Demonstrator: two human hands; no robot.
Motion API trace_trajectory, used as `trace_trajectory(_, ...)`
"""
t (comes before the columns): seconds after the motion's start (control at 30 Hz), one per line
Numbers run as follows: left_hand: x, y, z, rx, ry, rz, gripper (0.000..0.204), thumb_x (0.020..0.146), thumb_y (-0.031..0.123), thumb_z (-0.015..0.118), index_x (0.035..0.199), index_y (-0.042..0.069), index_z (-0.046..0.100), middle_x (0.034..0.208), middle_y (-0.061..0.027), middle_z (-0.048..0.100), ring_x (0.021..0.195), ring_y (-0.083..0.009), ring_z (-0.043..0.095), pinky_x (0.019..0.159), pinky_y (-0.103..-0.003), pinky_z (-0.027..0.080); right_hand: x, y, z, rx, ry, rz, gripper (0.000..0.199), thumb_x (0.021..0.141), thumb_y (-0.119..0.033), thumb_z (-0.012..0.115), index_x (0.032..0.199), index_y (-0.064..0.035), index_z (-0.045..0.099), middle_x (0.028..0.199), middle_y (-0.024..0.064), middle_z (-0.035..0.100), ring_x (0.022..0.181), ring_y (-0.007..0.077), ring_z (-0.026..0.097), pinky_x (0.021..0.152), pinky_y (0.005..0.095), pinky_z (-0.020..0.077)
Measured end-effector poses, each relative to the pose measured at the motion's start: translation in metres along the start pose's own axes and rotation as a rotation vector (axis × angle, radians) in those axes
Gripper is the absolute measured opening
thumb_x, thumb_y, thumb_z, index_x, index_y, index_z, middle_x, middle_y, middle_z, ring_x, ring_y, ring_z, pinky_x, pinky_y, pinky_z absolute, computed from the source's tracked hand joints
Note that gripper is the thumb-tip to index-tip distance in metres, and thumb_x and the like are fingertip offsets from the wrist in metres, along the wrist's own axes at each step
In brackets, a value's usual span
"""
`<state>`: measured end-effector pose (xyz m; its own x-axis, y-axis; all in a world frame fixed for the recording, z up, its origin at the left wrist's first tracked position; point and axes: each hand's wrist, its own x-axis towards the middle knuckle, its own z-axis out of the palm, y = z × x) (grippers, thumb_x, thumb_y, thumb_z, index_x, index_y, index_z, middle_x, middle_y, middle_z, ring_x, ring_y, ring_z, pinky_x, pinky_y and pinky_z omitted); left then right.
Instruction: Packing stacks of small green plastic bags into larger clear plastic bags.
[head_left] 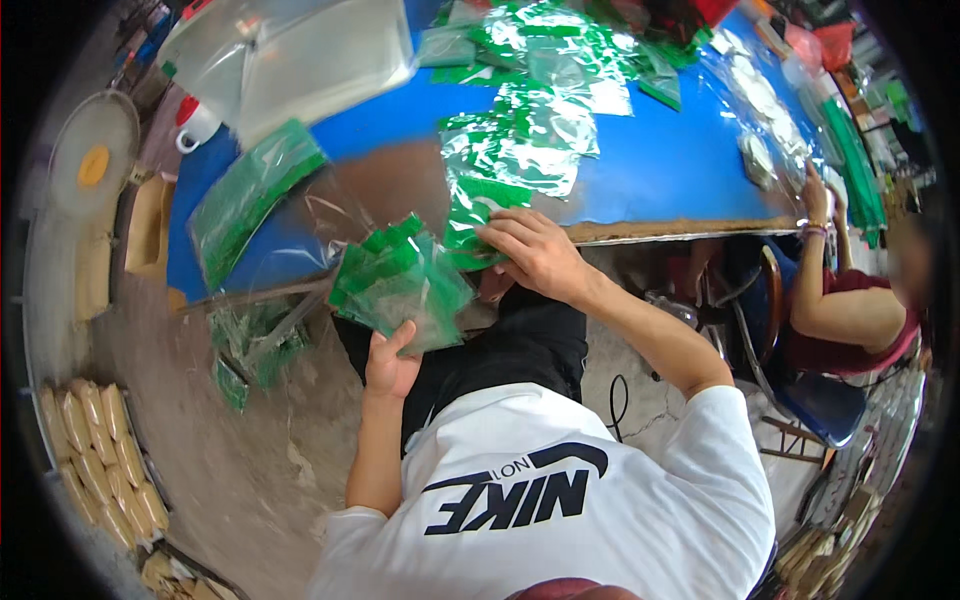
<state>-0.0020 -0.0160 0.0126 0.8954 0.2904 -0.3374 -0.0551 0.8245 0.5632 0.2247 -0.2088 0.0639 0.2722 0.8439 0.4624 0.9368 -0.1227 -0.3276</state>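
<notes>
My left hand (392,362) grips a fanned stack of green and clear plastic packets (400,285), thumb on top, in front of the table's near edge. To its right, my right hand (540,252) has its fingers bent over a green plastic packet (478,205) at that edge. This packet lies at the near end of a long spread of shiny green and clear packets (540,110) running back across the blue table. The underside of the right fingers is partly hidden.
On the blue table (660,185) lie a green-edged clear bag (250,200) and a large clear plastic sheet (330,70). A white mug (197,125) stands left. Green packets (255,345) hang below the edge. A co-worker (850,310) sits at right near white items (760,100). Filled bags (105,455) lie lower left.
</notes>
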Motion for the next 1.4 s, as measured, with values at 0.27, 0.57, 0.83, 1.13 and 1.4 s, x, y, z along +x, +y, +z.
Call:
trace_trajectory(0.27,0.005,0.003,0.032,0.066,0.045,0.017,0.049,0.090,0.004,0.066,0.136,0.004,0.050,0.126,-0.0069,0.062,0.114,-0.0199,0.062,0.099,-0.036,0.049,0.050,-0.044,-0.071,1.188,0.322,0.580,0.014,0.090,-0.002,0.068,0.104,-0.0029,0.065,0.094,0.0023,0.069,0.083,0.0088,0.063,0.072,0.0248,0.0523)
trace_trajectory(0.57,0.011,-0.004,0.023,0.048,-0.144,-0.086,0.063,0.093,0.032,0.071,0.144,0.009,0.043,0.139,-0.0063,0.054,0.127,-0.0240,0.053,0.105,-0.042,0.046,0.054,-0.053,0.017,0.263,0.074,0.220,0.026,0.076,-0.011,0.080,0.091,-0.0032,0.060,0.086,0.0151,0.063,0.071,0.0333,0.063,0.062,0.0420,0.0513)
trace_trajectory(0.83,0.005,-0.004,0.030,0.273,-0.034,-0.034,0.053,0.087,0.002,0.070,0.136,0.002,0.049,0.127,-0.0090,0.060,0.115,-0.0244,0.061,0.094,-0.041,0.053,0.012,0.054,-0.044,-0.166,0.289,0.322,0.065,0.080,-0.045,0.079,0.131,-0.0101,0.058,0.135,0.0204,0.053,0.123,0.0398,0.052,0.101,0.0482,0.0432)
trace_trajectory(1.13,0.000,-0.005,0.026,0.051,0.005,-0.046,0.055,0.089,0.006,0.069,0.139,0.008,0.047,0.131,-0.0059,0.057,0.121,-0.0224,0.056,0.103,-0.039,0.046,0.037,0.003,-0.014,-0.287,-0.150,0.476,0.078,0.088,-0.066,0.057,0.135,-0.0034,0.056,0.128,0.0268,0.054,0.113,0.0428,0.052,0.093,0.0508,0.0452)
trace_trajectory(1.4,0.002,-0.003,0.025,-0.011,0.020,0.024,0.055,0.089,0.004,0.069,0.140,0.008,0.047,0.133,-0.0049,0.056,0.125,-0.0226,0.054,0.106,-0.041,0.044,0.034,0.027,-0.025,0.167,0.161,0.579,0.057,0.093,-0.041,0.062,0.134,-0.0017,0.055,0.135,0.0230,0.052,0.130,0.0396,0.044,0.103,0.0510,0.0395)
